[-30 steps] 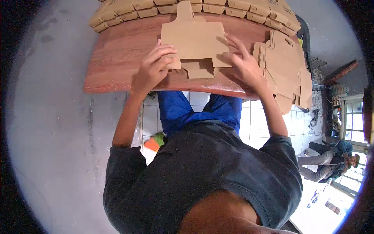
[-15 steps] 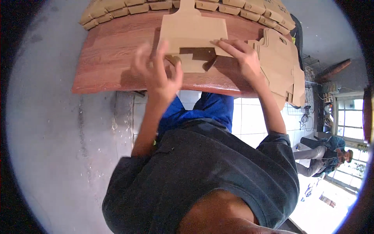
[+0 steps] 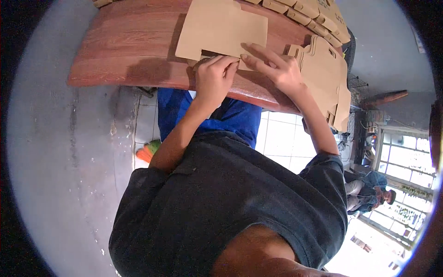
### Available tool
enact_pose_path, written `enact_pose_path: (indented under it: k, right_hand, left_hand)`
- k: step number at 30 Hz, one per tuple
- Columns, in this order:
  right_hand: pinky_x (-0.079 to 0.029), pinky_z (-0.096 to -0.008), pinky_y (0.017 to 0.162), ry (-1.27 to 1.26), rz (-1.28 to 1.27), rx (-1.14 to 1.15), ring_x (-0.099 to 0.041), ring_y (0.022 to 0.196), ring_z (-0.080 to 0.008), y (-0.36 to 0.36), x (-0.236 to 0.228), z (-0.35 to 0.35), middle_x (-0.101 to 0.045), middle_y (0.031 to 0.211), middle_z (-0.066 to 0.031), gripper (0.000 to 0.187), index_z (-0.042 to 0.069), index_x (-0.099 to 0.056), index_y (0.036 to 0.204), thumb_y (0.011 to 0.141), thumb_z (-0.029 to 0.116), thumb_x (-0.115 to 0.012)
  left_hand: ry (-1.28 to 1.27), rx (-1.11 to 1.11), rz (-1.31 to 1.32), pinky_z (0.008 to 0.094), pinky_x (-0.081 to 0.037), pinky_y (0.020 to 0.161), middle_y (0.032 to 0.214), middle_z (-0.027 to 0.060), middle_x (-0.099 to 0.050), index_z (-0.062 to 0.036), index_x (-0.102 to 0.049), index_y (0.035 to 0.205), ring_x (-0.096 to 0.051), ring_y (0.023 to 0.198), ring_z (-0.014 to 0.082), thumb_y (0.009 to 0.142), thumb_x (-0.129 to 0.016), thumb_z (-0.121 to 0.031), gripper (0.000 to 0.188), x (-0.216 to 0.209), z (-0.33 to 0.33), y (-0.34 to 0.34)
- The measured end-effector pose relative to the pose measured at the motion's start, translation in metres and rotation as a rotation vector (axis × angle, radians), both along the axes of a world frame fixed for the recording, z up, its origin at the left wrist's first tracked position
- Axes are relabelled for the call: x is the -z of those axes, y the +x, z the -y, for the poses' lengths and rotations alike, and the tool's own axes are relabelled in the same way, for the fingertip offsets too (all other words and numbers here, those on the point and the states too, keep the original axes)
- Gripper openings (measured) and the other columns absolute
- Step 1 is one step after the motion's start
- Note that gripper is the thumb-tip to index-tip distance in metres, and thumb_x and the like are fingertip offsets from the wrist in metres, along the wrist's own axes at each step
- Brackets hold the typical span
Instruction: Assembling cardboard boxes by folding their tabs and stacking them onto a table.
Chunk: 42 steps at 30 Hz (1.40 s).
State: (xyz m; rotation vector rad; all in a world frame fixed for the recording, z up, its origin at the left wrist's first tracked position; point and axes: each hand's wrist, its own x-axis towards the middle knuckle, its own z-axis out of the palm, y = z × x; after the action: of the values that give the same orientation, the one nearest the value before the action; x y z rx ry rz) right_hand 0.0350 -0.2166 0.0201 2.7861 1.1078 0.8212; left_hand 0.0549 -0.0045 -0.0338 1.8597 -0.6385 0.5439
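Working at the upper centre of the frame, two bare hands meet at the near edge of a flat, notched cardboard sheet [image 3: 221,30], which lies over a reddish-brown wood-grain table [image 3: 115,51]. The left hand [image 3: 213,78] is bent at the wrist, its fingers bunched and pointing to the right of the frame, at a dark rectangular notch in the sheet's lower edge; whether they pinch the cardboard cannot be told, since the knuckles cover the contact. The right hand [image 3: 282,74] reaches in from the right, forefinger and thumb extended and slightly apart, with their tips at the sheet's lower right part; whether these grip it or merely rest there cannot be told. Just beside the right hand, toward the right of the frame, lies a stack of flat cut cardboard blanks [image 3: 323,74] with curved outlines and slots. Rows of folded cardboard boxes [image 3: 302,17] line the table's far side at the upper right. Below the table edge appear blue trousers [image 3: 177,113] and a dark T-shirt [image 3: 221,184]. At the lower right, another person [image 3: 369,189] is visible near a bright, barred window [image 3: 404,152].
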Motion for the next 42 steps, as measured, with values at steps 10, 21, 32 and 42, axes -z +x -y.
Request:
enact_pose_path:
  k: [10,21,32,42]
  right_hand:
    - [-0.060,-0.0343,0.075,-0.039,-0.008,-0.004,-0.072,0.095,-0.0240,0.001,0.008,0.000,-0.063,0.137,-0.0054,0.042,0.016,-0.072,0.120,0.078,0.019,-0.072]
    - [-0.022,-0.0722,0.116,-0.181,-0.028,-0.020,-0.045,0.140,-0.0261,0.009,-0.013,-0.014,-0.057,0.143,0.0021,0.033,0.017,-0.076,0.101,0.079,0.042,-0.073]
    - [-0.040,-0.0561,0.114,0.032,-0.265,-0.080,-0.057,0.130,-0.0351,0.034,-0.014,-0.054,-0.071,0.122,-0.0070,0.029,0.007,-0.068,0.103,0.078,0.019,-0.077]
    - [-0.040,-0.0548,0.115,0.169,-0.373,-0.075,-0.060,0.128,-0.0318,0.040,-0.029,-0.054,-0.073,0.118,-0.0075,0.027,0.008,-0.073,0.107,0.082,0.018,-0.075]
  left_hand:
    - [-0.079,-0.029,-0.055,0.0382,-0.056,0.068,0.089,0.0151,-0.072,-0.0013,-0.072,0.096,-0.071,0.077,0.0324,0.087,-0.071,-0.004,0.010,0.004,0.000,-0.004]
    - [-0.156,-0.056,-0.030,0.0378,-0.056,0.070,0.092,0.0149,-0.070,-0.0009,-0.071,0.095,-0.070,0.082,0.0322,0.088,-0.070,-0.002,0.007,0.003,-0.002,-0.004]
    - [-0.240,-0.114,0.118,0.0365,-0.059,0.077,0.103,0.0153,-0.073,-0.0001,-0.073,0.102,-0.073,0.091,0.0308,0.083,-0.068,0.006,0.021,0.006,-0.032,-0.002]
    - [0.530,0.039,0.112,0.0458,-0.052,0.102,0.156,0.0192,-0.040,-0.0275,-0.024,0.160,-0.050,0.135,0.0408,0.078,-0.079,-0.006,0.101,-0.015,-0.157,0.085]
